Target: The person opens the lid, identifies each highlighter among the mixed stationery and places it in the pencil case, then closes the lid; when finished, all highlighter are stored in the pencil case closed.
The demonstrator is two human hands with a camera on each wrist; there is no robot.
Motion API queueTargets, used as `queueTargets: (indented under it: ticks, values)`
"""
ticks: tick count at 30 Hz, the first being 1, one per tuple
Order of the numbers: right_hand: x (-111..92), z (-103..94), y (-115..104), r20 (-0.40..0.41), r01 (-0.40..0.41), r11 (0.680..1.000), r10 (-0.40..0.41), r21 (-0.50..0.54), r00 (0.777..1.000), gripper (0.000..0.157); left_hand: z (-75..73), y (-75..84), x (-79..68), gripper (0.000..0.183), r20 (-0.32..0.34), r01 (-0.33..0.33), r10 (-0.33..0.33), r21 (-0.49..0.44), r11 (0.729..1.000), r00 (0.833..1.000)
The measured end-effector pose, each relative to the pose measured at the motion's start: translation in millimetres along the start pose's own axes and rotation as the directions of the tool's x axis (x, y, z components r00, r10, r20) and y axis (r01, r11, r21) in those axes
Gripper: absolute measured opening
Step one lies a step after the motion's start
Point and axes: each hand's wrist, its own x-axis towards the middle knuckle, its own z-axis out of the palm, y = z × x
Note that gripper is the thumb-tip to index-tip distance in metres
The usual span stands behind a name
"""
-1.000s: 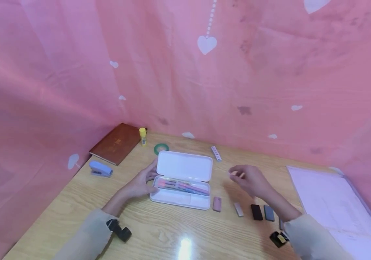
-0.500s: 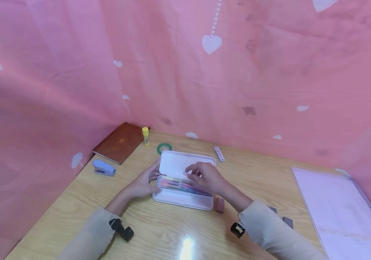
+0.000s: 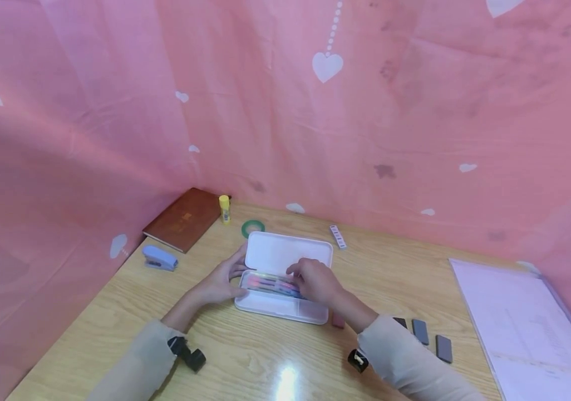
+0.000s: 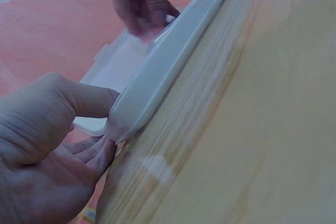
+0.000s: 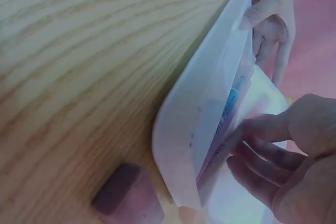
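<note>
A white pencil case [image 3: 272, 307] lies on the table with its lid tilted up at the back. Several pens [image 3: 270, 284] rest in its rear part; the front part shows bare white plastic. My left hand [image 3: 217, 284] grips the case's left end, thumb over the rim and fingers behind. Over the right part of the pens, my right hand [image 3: 315, 281] reaches in with curled fingers. A small whitish piece [image 4: 169, 20] shows at its fingertips in the left wrist view; its kind is unclear. A pink block [image 5: 131, 198] sits just beyond the case's right end, partly behind my right arm.
Dark and grey blocks [image 3: 420, 332] lie right of my right arm. A white sheet [image 3: 521, 323] covers the right side. Behind are a green tape roll [image 3: 252, 227], yellow glue stick [image 3: 224, 210] and striped white strip [image 3: 338, 236]. A blue stapler [image 3: 160, 258] and brown notebook [image 3: 182, 220] stand left.
My right hand has moved left from above the bare table to the case, then lowered to the pens. The left hand keeps its grip on the case's left end.
</note>
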Motion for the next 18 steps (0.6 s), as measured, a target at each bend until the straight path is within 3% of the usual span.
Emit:
queueTargets:
  ticks: [5, 8, 11, 13, 16, 18]
  values:
    - [-3, -2.0, 1, 0.029, -0.022, 1.000, 0.022, 0.007, 0.999, 0.017, -1.8, -1.5, 0.4, 0.106, -0.008, 0.027, -0.027, 0.010, 1.000, 1.000]
    - [-5, -11.1, 4, -0.010, -0.085, 0.996, 0.085, 0.024, 0.996, 0.018, -2.0, -4.1, -0.1, 0.106, -0.023, 0.027, -0.026, 0.017, 1.000, 0.999]
    - [-6, -24.8, 11, -0.109, -0.131, 0.989, 0.138, 0.064, 0.984, 0.018, -1.7, -5.5, 0.0, 0.105, -0.026, 0.020, -0.019, 0.014, 1.000, 0.999]
    - [-6, -33.6, 19, -0.216, -0.139, 0.986, 0.155, 0.089, 0.964, 0.018, -1.2, -6.1, 0.0, 0.105, -0.028, 0.019, -0.018, 0.016, 1.000, 0.999]
    - [-6, -41.3, 36, -0.375, -0.149, 0.981, 0.184, 0.122, 0.908, 0.020, -0.2, -6.9, 0.5, 0.105, -0.030, 0.015, -0.015, 0.021, 1.000, 0.999]
    - [-5, -41.4, 48, -0.406, -0.180, 0.966, 0.242, 0.184, 0.881, 0.025, 0.5, -7.5, 1.0, 0.106, -0.032, 0.025, -0.024, 0.021, 0.999, 0.999]
